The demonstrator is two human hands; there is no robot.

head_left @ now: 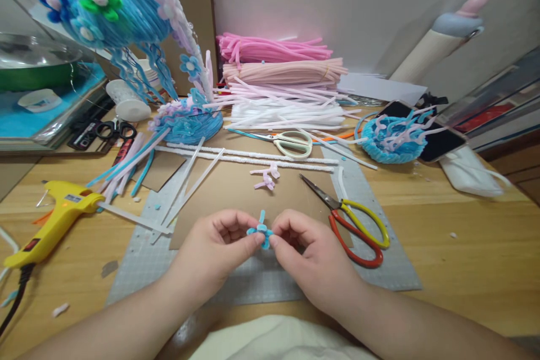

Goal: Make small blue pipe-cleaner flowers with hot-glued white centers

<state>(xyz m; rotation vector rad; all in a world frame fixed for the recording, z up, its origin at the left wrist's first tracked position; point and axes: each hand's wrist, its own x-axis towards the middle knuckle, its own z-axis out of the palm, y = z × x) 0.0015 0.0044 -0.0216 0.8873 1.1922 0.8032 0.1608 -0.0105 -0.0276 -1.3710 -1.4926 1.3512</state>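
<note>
Between my two hands is a small light-blue pipe-cleaner flower (262,229) with a short stem pointing away from me. My left hand (225,242) pinches it from the left with thumb and forefinger. From the right, my right hand (301,247) grips a petal between thumb and fingertip. Just beyond my hands, two small lilac pipe-cleaner pieces (265,181) lie on the brown cardboard (236,191). Scissors (354,219) with one yellow and one red handle rest to the right of my right hand, blades pointing away to the left.
At left lies a yellow glue gun (63,216) with a long glue stick. Bundles of pink and white pipe cleaners (282,70) are stacked at the back. A blue flowered piece (126,11) stands at upper left. Cream-handled scissors (293,143) and a blue fuzzy basket shape (392,143) lie farther back.
</note>
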